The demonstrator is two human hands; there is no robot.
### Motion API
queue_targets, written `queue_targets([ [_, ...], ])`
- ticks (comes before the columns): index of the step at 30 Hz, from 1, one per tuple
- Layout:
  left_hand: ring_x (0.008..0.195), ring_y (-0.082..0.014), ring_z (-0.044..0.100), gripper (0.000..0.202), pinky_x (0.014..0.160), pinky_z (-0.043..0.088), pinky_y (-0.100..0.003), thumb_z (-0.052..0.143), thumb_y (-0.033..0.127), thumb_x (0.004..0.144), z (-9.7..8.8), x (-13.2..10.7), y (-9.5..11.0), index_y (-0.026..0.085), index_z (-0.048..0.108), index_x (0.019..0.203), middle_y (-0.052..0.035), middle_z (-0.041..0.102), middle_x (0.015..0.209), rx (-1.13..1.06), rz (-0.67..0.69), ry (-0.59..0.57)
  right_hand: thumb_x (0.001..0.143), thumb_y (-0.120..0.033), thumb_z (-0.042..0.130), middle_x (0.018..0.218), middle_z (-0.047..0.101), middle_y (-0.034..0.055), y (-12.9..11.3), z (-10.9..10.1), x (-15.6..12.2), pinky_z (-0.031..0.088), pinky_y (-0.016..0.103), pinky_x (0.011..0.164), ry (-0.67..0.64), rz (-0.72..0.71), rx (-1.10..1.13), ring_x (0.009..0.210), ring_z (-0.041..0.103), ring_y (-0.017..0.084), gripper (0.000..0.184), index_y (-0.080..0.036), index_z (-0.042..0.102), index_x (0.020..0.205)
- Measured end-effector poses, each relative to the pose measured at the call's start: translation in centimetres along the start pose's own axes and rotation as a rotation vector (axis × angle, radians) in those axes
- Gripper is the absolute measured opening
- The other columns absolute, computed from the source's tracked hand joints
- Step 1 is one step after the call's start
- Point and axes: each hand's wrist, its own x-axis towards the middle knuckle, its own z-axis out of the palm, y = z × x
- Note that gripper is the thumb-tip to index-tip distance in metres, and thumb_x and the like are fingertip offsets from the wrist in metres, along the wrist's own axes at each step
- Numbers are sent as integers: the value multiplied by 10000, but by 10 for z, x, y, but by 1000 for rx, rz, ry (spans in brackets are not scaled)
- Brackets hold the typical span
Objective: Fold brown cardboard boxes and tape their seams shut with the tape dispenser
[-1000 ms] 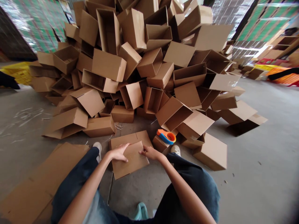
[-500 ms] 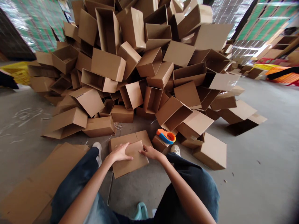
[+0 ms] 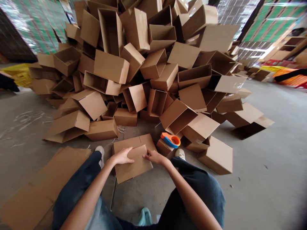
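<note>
Between my knees a flattened cardboard box (image 3: 131, 174) lies on the floor, with one flap folded over its top. Fingers spread and thumb out, my left hand (image 3: 122, 156) rests on the left part of that flap. At the opposite edge of the flap, my right hand (image 3: 154, 156) has its fingers curled, the index finger and thumb at the cardboard. Just beyond the right hand, an orange and blue tape dispenser (image 3: 171, 140) sits on a small carton (image 3: 163, 148).
A high heap of open cardboard boxes (image 3: 111, 67) rises in front of me. Flat cardboard sheets (image 3: 45, 188) lie at my left. One box (image 3: 217, 156) stands beyond my right foot. Yellow crates (image 3: 20, 75) and wrapped pallets (image 3: 275, 20) are farther back.
My left hand has drawn back very slightly to the left on the flap. The right hand and the cardboard look unmoved.
</note>
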Motion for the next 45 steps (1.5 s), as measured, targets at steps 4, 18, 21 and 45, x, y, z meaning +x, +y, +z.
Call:
queue_targets([
  [4,1267,-254,414,849,1034,314,-319,617,460,682,0,-1,0,180,303,1419,-95,415,1417,-15,-5,-25,860,-405,500,1053,650,154,3,-3,2,438,292,737,-48,-24,7,926,615,245,370,-102,573,1059],
  [18,1280,-239,406,820,1048,300,-316,621,369,691,-5,-7,6,189,296,1422,-92,406,1424,-9,23,-55,699,-226,605,1020,674,65,14,-11,4,457,246,734,-204,-179,75,905,622,210,404,-146,609,1095],
  [21,1264,-230,427,824,1038,314,-316,636,339,667,-4,-8,8,213,313,1414,-80,433,1407,-6,35,-41,705,-255,601,957,688,60,15,-12,3,448,233,682,-219,-162,47,847,630,199,357,-139,637,1041],
  [45,1275,-247,407,810,1054,302,-358,637,370,654,1,-6,9,242,338,1395,-71,409,1423,52,53,-49,611,-257,740,886,708,33,21,-10,-3,447,220,679,-206,-155,187,813,656,182,640,-194,549,1219],
])
